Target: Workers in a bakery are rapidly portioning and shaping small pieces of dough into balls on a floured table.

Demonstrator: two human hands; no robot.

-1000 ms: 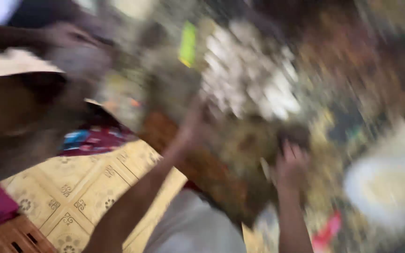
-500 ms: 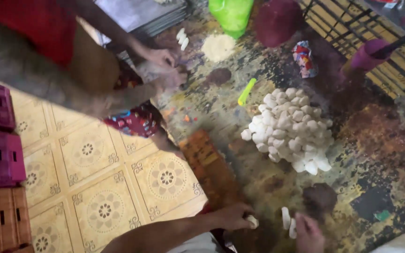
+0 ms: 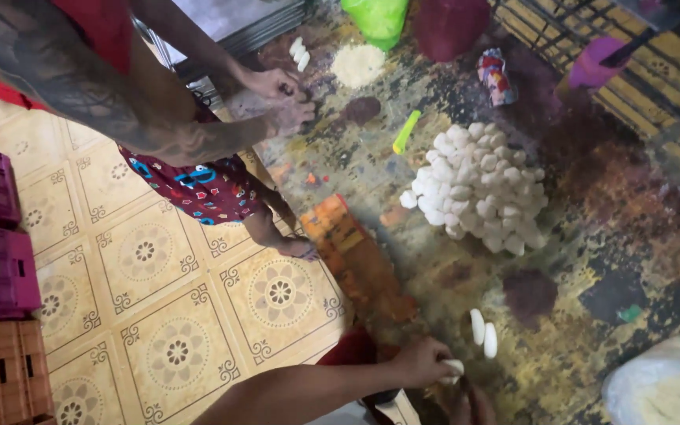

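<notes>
- The left hand (image 3: 423, 364), at the bottom edge of the stained, paint-mottled worktable (image 3: 592, 236), pinches a small white oval lump of dough (image 3: 452, 367) between its fingertips.
- The right hand (image 3: 466, 401) is mostly cut off by the frame just below it; I cannot tell whether it is closed or spread.
- The lump looks soft, light and easily dented, probably a little tacky; it is best held gently by its rounded ends, not squeezed across the middle.
- Its long axis runs roughly left to right in the head view, out from the fingertips.
- Just beyond lie two shaped white oval pieces (image 3: 483, 333), side by side, long axes running away from the person.
- Farther off sits a heaped pile of white dough lumps (image 3: 478, 187), with a lime-green plastic stick (image 3: 406, 131) beside it.
- Across the table another person's hands (image 3: 281, 98) press together over their own work.
</notes>
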